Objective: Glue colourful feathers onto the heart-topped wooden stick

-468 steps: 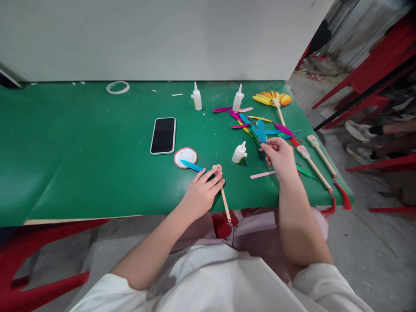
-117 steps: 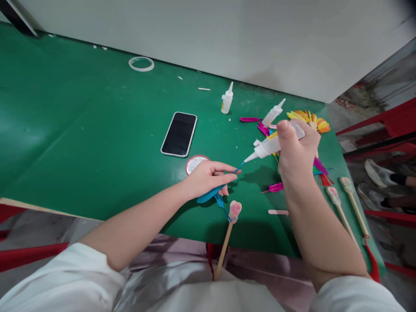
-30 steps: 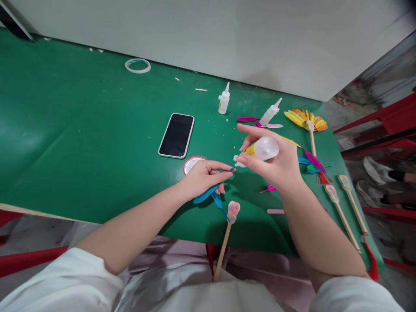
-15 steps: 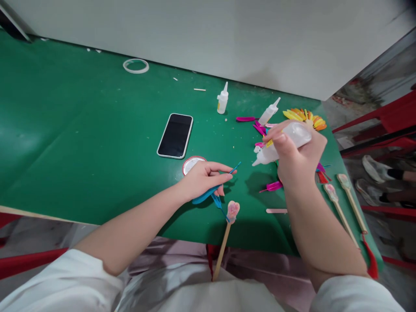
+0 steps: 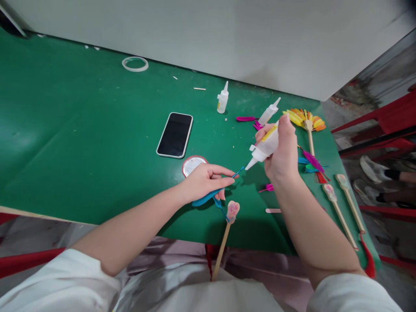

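Between thumb and fingers, my left hand (image 5: 208, 182) pinches a blue feather (image 5: 205, 198), its thin shaft pointing up to the right. My right hand (image 5: 283, 151) is wrapped round a clear glue bottle (image 5: 262, 148), tilted so that its nozzle lies close to the shaft's tip; whether they touch I cannot tell. Below my left hand, a wooden fan handle (image 5: 224, 245) with a pink, blotchy head (image 5: 233, 211) reaches over the table's front edge. Another blue feather (image 5: 218, 203) is at that head, partly hidden by my fingers.
A phone (image 5: 174, 135) and a round red-rimmed lid (image 5: 191, 164) lie left of centre. Two more glue bottles (image 5: 222, 99) stand or lean behind. Magenta feathers (image 5: 246, 118), a yellow feather fan (image 5: 305, 118) and two wooden handles (image 5: 341, 216) are on the right. A tape ring (image 5: 135, 64) lies far back.
My right hand has moved left and turned, bringing the glue bottle's nozzle down near the feather shaft's tip. My left hand has barely shifted, still pinching the feather.
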{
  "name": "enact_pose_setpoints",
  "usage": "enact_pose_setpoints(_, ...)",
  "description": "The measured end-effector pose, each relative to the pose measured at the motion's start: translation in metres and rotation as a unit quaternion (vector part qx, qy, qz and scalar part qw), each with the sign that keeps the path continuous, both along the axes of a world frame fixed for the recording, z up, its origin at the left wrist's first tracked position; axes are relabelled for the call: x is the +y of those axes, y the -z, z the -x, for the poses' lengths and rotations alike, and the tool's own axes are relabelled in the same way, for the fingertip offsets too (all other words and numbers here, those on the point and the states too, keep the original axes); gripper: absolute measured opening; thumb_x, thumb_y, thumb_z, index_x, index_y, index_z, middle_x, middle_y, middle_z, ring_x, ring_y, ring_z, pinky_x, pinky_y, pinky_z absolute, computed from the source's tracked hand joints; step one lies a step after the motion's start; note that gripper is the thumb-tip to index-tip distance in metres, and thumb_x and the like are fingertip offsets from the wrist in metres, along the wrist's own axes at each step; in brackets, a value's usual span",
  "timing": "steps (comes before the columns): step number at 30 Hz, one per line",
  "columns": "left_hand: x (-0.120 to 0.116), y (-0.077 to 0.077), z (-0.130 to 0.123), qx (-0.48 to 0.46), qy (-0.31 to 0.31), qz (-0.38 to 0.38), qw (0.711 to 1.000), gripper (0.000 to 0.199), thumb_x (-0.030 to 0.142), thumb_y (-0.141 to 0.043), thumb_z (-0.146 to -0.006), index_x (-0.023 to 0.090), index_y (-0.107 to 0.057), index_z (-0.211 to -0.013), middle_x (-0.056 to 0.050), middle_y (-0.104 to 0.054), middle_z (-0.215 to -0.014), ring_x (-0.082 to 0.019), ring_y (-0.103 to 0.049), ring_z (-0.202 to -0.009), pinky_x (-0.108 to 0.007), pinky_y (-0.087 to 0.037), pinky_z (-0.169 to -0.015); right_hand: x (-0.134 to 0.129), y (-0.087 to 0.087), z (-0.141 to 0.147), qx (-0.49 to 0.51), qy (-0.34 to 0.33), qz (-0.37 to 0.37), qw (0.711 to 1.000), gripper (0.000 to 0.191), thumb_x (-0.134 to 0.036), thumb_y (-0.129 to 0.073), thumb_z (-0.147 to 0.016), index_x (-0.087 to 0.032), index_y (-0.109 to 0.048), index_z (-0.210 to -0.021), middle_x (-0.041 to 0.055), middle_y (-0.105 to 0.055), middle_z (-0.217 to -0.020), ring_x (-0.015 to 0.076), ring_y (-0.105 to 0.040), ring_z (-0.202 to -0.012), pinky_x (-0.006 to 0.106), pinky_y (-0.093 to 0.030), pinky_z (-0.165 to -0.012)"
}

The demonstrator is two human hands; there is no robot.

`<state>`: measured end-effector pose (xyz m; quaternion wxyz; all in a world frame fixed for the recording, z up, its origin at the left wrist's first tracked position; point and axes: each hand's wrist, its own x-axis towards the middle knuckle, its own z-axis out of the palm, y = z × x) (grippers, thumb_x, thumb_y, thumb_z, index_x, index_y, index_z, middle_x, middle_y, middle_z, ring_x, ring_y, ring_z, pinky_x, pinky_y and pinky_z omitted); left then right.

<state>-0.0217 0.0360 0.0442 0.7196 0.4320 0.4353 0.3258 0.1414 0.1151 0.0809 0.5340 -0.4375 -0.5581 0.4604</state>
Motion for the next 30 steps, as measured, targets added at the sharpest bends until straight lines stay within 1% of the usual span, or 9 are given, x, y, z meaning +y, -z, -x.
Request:
enact_pose_setpoints(2,0.0,0.0,0.001,-0.003,-0.005,0.0,1.0,0.027,0.025,-0.066,-0.073,0.011,-0.065,-0.096,0.0,-0.062,-0.047,-0.009,-0.056,-0.039,-0.018,-0.048,-0.043,0.0,0.002,0.0,-0.019,0.012,0.009,1.0,0.055,-0.064,-0.032,-0.082,-0.022,-0.051,-0.052,0.0002,-0.045,-0.044,0.013,-0.046,-0.042,0.029,-0.032,-0.04)
enact_pose_setpoints(5,0.0,0.0,0.001,-0.001,-0.006,0.005,1.0,0.028,0.025,-0.067,-0.072,0.011,-0.066,-0.096,0.0,-0.062,-0.046,-0.009,-0.056,-0.039,-0.017,-0.048,-0.043,0.0,0.004,0.0,-0.038,0.023,-0.004,0.999,0.055,-0.064,-0.032,-0.082,-0.022,-0.052,-0.052,0.0012,-0.047,-0.044,0.0148,-0.053,-0.047,0.028,-0.033,-0.039)
enact_pose_setpoints(7,0.0,-0.001,0.001,-0.001,-0.005,0.005,1.0,0.028,0.025,-0.067,-0.072,0.01,-0.066,-0.095,0.0,-0.062,-0.046,-0.009,-0.056,-0.039,-0.017,-0.048,-0.042,0.001,0.004,-0.001,-0.044,0.034,-0.014,0.998,0.057,-0.064,-0.031,-0.082,-0.022,-0.052,-0.051,0.0016,-0.047,-0.044,0.0152,-0.054,-0.049,0.028,-0.033,-0.039)
enact_pose_setpoints(12,0.0,-0.003,0.0,0.003,-0.014,0.006,1.0,0.029,0.027,-0.068,-0.072,0.011,-0.066,-0.096,0.001,-0.062,-0.046,-0.009,-0.056,-0.039,-0.017,-0.049,-0.043,0.0,0.005,-0.002,-0.048,0.035,-0.019,0.998,0.06,-0.066,-0.03,-0.082,-0.02,-0.054,-0.05,0.0016,-0.048,-0.044,0.0145,-0.054,-0.048,0.028,-0.035,-0.041)
enact_pose_setpoints(16,0.0,-0.002,0.001,0.004,-0.013,0.005,1.0,0.029,0.027,-0.068,-0.072,0.011,-0.066,-0.095,0.0,-0.062,-0.046,-0.009,-0.056,-0.039,-0.017,-0.049,-0.043,0.0,0.007,-0.003,-0.056,0.033,-0.049,0.997,0.06,-0.066,-0.032,-0.081,-0.019,-0.056,-0.052,0.0014,-0.05,-0.046,0.0144,-0.056,-0.051,0.028,-0.039,-0.043)
enact_pose_setpoints(23,0.0,-0.002,0.001,0.005,-0.011,0.002,1.0,0.029,0.027,-0.067,-0.072,0.01,-0.066,-0.096,0.001,-0.061,-0.046,-0.009,-0.056,-0.04,-0.018,-0.049,-0.044,0.003,0.014,-0.006,-0.075,0.028,-0.078,0.994,0.057,-0.067,-0.029,-0.081,-0.022,-0.055,-0.057,-0.0002,-0.055,-0.053,0.0144,-0.059,-0.058,0.028,-0.039,-0.043)
enact_pose_setpoints(30,0.001,-0.001,0.001,0.008,-0.009,0.002,1.0,0.029,0.027,-0.067,-0.072,0.011,-0.066,-0.097,0.001,-0.061,-0.046,-0.01,-0.056,-0.04,-0.018,-0.049,-0.044,0.004,0.013,-0.006,-0.074,0.029,-0.094,0.992,0.06,-0.068,-0.028,-0.08,-0.02,-0.052,-0.052,-0.001,-0.047,-0.047,0.0127,-0.054,-0.051,0.028,-0.033,-0.041)
